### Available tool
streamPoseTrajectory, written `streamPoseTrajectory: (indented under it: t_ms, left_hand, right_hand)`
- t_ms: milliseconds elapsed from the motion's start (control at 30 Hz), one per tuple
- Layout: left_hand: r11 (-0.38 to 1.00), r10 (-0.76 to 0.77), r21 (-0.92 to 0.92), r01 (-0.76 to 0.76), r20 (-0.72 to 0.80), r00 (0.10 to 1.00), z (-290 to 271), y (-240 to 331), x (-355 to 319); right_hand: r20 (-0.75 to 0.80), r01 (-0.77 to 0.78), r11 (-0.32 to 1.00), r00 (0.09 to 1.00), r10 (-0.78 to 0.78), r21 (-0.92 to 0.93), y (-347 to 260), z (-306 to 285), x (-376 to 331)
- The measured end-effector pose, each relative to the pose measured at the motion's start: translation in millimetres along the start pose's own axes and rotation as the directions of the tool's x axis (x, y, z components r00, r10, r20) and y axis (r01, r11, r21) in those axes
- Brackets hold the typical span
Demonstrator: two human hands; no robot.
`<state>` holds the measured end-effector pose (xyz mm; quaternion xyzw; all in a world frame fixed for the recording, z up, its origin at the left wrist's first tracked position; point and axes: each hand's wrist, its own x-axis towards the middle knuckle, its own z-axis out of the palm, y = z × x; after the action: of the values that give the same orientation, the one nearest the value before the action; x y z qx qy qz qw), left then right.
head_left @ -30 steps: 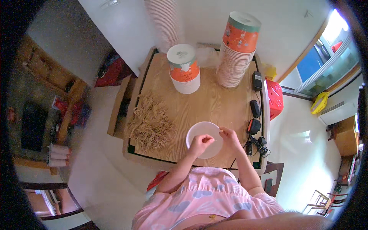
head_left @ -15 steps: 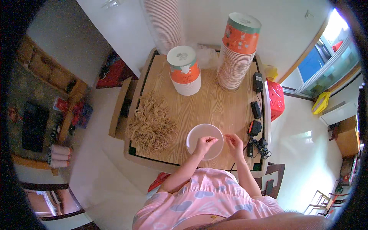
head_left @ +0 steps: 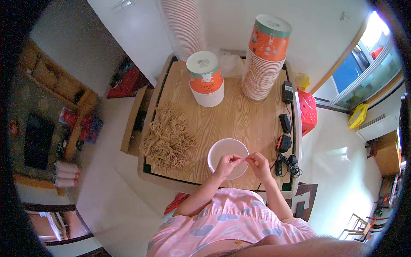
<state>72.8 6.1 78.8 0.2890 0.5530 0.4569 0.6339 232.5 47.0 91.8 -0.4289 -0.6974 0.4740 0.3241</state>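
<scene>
Over a smooth white round tub point(head_left: 223, 148), open-mouthed and standing on the table point(head_left: 233, 118) near its front edge, the left hand point(head_left: 226, 165) and right hand point(head_left: 260, 168) meet at the fingertips. The grip of each is pinched; whether anything fine lies between the fingers is too small to tell. The table has a swirling wood grain. Left of the tub lies a shaggy, loosely tangled heap of tan cord point(head_left: 168, 139); behind stand upturned orange-and-green tubs point(head_left: 206, 88), tapered and ridged where nested.
</scene>
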Motion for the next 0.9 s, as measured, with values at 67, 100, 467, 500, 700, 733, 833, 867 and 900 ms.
streamPoseTrajectory:
  t_ms: [67, 100, 467, 500, 700, 733, 833, 867, 900]
  left_hand:
    - [0.992, 0.129, 0.014, -0.129, -0.020, 0.991, 0, -16, 6]
    - [0.967, 0.254, 0.032, -0.253, -0.037, 0.967, 0, -19, 8]
    - [0.817, 0.408, 0.466, -0.340, -0.050, 0.912, 3, -25, 7]
    - [0.823, 0.431, 0.435, -0.366, -0.058, 0.901, 0, -30, 11]
    - [0.696, 0.460, 0.623, -0.357, -0.005, 0.888, -1, -41, 22]
    - [0.697, 0.460, 0.622, -0.358, -0.005, 0.888, 0, -39, 22]
    - [0.710, 0.418, 0.631, -0.314, -0.018, 0.908, 2, -36, 21]
    - [0.710, 0.426, 0.627, -0.320, -0.020, 0.905, 2, -36, 21]
    - [0.710, 0.434, 0.622, -0.329, -0.019, 0.901, 3, -35, 21]
  right_hand:
    - [0.004, 0.009, 0.999, 1.000, -0.009, -0.035, 5, 2, -1]
    - [0.006, 0.009, 0.999, 1.000, -0.009, -0.036, 4, 3, -1]
    - [-0.019, -0.213, 0.977, 0.977, 0.213, -0.022, 25, 10, -3]
    - [-0.012, -0.213, 0.977, 0.977, 0.212, -0.023, 26, 8, -2]
    - [-0.138, -0.222, 0.975, 0.966, 0.219, -0.009, 59, -1, -3]
    - [-0.138, -0.222, 0.975, 0.966, 0.218, -0.010, 64, -1, -4]
    - [-0.134, -0.238, 0.971, 0.962, 0.239, 0.021, 70, 0, -6]
    - [-0.111, -0.222, 0.975, 0.969, 0.218, -0.018, 71, 0, -7]
    - [-0.092, -0.205, 0.977, 0.976, 0.199, -0.057, 71, -1, -8]
